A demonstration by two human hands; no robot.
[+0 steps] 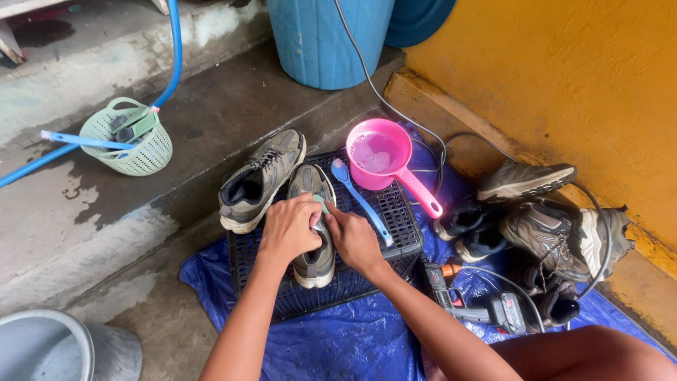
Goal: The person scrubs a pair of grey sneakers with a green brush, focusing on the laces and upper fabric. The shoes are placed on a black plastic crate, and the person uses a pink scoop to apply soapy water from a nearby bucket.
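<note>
a grey sneaker (314,233) lies toe-near on an upturned dark plastic crate (402,233), at the scene's middle. the left hand (289,229) clamps over its left side in a closed grip; the right hand (352,238) grasps a small green brush (321,204) pressed to the shoe. its mate (257,180) rests just left, tilted. a blue toothbrush (360,199) lies right on the crate. a pink dipper (384,159) sits far right, a blue tarp (338,339) beneath, a green basket (130,144) far left.
</note>
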